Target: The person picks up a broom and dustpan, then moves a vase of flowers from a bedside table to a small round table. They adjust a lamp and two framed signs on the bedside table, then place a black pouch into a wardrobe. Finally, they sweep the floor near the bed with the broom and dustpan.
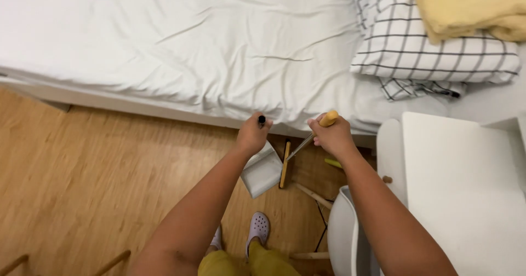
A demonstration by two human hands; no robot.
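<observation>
A bed point(181, 40) with a crumpled white sheet fills the upper part of the view, its pale frame edge running across just above the hands. At its right end lies a checked pillow point(433, 57) with a folded yellow blanket point(466, 5) on top. Below the bed stretches a wooden floor point(82, 188), with wide bare boards on the left side. On the right a white desk point(466, 194) and a white chair point(345, 237) crowd in close, leaving only a narrow strip of floor between them and the bed. In that strip stands a grey dustpan point(263, 172), its pan flat on the floor just below the bed's edge, tilted slightly, with a long upright handle ending in a black tip. The left hand point(253, 136) is closed in a fist round the top of that handle. Just beside the dustpan, a broom point(285, 164) rests with its narrow yellow-and-black head on the floor, touching or nearly touching the pan's right side; its thin metal shaft slants up to a yellow grip. The right hand point(331, 136) is wrapped tight about that grip. Pale clogs point(257, 226) show on the floor below the dustpan.
</observation>
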